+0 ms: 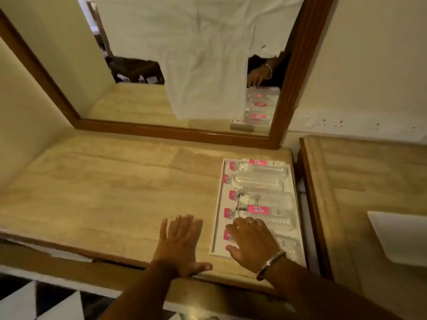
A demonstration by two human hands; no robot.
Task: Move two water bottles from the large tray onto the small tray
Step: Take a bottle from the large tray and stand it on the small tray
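Note:
A white large tray (219,199) lies on the right part of a beige counter (111,188). Several clear water bottles with pink caps and pink labels lie side by side in it, caps to the left. My right hand (250,242), a metal bangle on its wrist, rests with spread fingers over the nearest bottle (286,247), covering most of it; a firm grip does not show. The bottle behind it (275,213) lies free. My left hand (181,241) lies flat and open on the counter, left of the tray. A white small tray (399,236) sits on the lower surface at the far right.
A wood-framed mirror (298,72) stands behind the counter, with a white cloth (198,54) covering most of the glass. A gap separates the counter from the wooden side table (360,172) at right. The counter's front edge runs under my wrists.

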